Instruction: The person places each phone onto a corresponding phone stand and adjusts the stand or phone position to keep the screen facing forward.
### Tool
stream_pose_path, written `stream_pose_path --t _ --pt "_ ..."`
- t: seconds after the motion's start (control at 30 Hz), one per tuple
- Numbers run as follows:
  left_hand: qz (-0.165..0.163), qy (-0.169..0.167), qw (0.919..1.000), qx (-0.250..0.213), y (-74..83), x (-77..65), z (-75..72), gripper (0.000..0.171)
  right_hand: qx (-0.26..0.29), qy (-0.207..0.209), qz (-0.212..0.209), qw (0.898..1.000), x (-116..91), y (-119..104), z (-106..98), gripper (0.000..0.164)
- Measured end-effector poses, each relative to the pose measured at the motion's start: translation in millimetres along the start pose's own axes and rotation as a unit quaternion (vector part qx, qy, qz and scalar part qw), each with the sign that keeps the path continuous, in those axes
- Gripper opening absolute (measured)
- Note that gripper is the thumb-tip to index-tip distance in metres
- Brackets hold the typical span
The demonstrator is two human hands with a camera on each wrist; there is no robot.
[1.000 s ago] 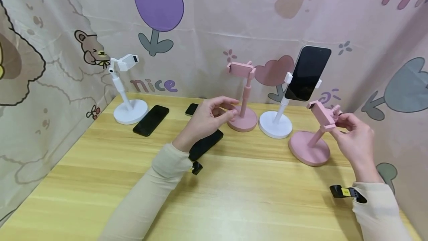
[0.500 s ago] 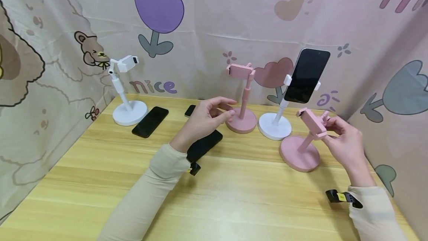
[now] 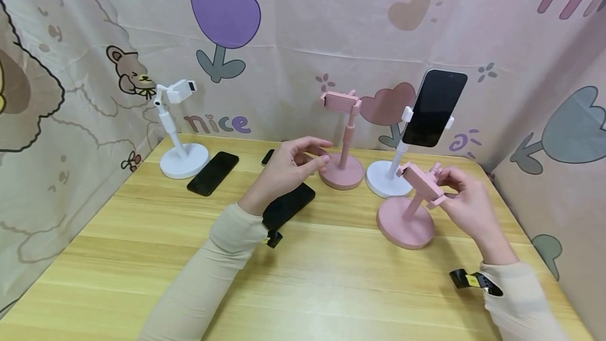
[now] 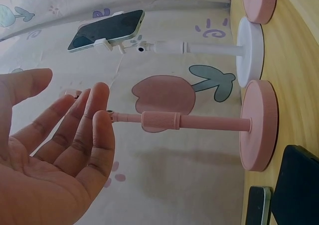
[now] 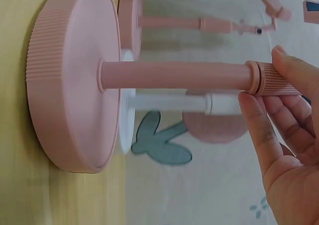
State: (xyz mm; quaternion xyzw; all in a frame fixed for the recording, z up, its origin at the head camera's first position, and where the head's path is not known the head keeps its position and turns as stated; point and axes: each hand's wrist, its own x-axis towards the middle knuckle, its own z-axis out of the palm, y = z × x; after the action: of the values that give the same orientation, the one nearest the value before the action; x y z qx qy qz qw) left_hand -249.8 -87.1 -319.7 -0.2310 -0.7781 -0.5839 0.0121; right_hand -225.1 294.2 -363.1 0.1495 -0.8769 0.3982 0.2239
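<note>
With thumb and fingers my right hand (image 3: pixel 466 204) pinches the ribbed collar of a pink phone stand (image 3: pixel 406 222), low over the table or touching it; I cannot tell which. The right wrist view shows the grip on the pink phone stand (image 5: pixel 179 75) near the top of its pole. My left hand (image 3: pixel 291 168) hovers with loosely bent fingers, holding nothing, just left of a second pink phone stand (image 3: pixel 342 172). Behind the held stand, a white phone stand (image 3: pixel 387 178) carries a phone (image 3: pixel 435 107) in its clamp. A black phone (image 3: pixel 290 205) lies partly under my left wrist.
At the far left stands another white phone stand (image 3: pixel 183 161), its clamp holding nothing. Beside it a black phone (image 3: pixel 214 173) lies flat. A smaller phone (image 3: pixel 268 157) is partly hidden behind my left hand. A printed cloth (image 3: pixel 293 25) hangs behind the wooden table (image 3: pixel 331 288).
My right hand has moved left and slightly toward the table's front, bringing the pink phone stand with it, now partly before the white stand. My left hand has hardly moved.
</note>
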Motion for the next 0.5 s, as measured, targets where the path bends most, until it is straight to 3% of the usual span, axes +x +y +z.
stream_pose_path --t 0.5 --pt "-0.003 0.001 1.0 -0.001 -1.4 1.6 -3.5 0.032 0.074 -0.08 -0.019 0.994 15 -34 40 0.024"
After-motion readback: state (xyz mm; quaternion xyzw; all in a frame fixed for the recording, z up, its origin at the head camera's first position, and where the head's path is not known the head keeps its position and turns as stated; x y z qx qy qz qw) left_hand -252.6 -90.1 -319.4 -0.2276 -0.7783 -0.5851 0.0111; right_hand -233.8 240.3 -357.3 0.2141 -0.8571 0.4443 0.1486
